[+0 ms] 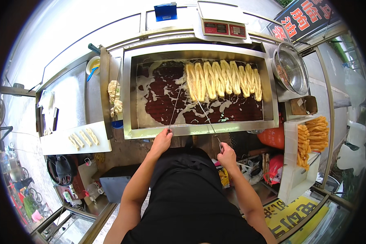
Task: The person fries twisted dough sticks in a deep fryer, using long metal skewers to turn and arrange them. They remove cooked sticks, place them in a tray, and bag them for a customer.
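The bare right hand (227, 156) pinches one thin metal rod (207, 117), the bare left hand (162, 141) a matching rod (175, 107), their length likely sparing fingers the heat. Beyond the rectangular steel vat's near rim (158, 133), dark, foamy oil (162, 99) leaves room leftward; long pale-golden dough sticks (222, 79) lie side by side, far right.

The right hand (227, 155) hides one end of a rod (209, 120).

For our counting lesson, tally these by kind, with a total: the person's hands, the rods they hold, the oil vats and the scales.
Hands: 2 (left hand, right hand)
Rods: 2 (left rod, right rod)
Oil vat: 1
Scale: 1
Total: 6
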A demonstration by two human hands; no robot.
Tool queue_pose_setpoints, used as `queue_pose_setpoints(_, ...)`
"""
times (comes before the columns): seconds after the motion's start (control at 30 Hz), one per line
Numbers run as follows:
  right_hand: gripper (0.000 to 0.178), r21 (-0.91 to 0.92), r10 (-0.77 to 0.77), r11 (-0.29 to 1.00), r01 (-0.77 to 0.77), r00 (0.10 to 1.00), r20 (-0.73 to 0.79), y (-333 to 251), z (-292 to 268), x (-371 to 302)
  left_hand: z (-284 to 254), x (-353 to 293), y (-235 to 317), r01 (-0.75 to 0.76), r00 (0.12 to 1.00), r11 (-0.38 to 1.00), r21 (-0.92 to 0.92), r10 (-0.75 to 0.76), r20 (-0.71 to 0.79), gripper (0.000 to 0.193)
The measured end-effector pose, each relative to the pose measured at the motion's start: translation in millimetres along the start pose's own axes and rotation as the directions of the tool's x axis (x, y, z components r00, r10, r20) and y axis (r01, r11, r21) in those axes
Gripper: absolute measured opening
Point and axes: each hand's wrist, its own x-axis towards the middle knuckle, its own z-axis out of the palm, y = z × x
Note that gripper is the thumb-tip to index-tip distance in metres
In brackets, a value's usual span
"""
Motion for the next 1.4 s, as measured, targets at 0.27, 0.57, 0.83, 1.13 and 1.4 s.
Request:
queue_pose_setpoints(0.27, 0.041, -0.045, 0.056, 0.997, -0.056, 0.998, 0.006, 3, 11, -8, 4, 1, 3, -0.014, 0.999, 1.0, 0.018, 0.013, 0.029, 0.032)
queue_pose_setpoints(0.57, 0.039, 0.006, 0.062, 0.998, -0.061, 0.998, -0.021, -1, 18, -8, 8, 1, 0, -0.021, 0.999, 0.999, 0.027, 0.02, 0.036, 0.032)
queue_pose_setpoints(0.83, 0.035, 0.013, -0.045, 0.999, 0.047, 0.991, -0.128, -16, 52, 7, 14, 4, 9, -0.098, 0.994, 0.992, 0.075, 0.093, 0.06, 0.035)
queue_pose_setpoints(1.13, 0.036, 0.037, 0.087, 0.996, -0.085, 0.995, -0.052, -20, 61, 15, 8, 2, 4, -0.019, 0.998, 0.999, 0.044, 0.016, 0.062, 0.032)
queue_pose_setpoints(1.4, 0.037, 0.12, 0.102, 0.988, -0.097, 0.994, -0.039, -14, 56, 14, 16, 2, 48, 0.05, 0.986, 0.994, -0.099, -0.034, 0.161, 0.025)
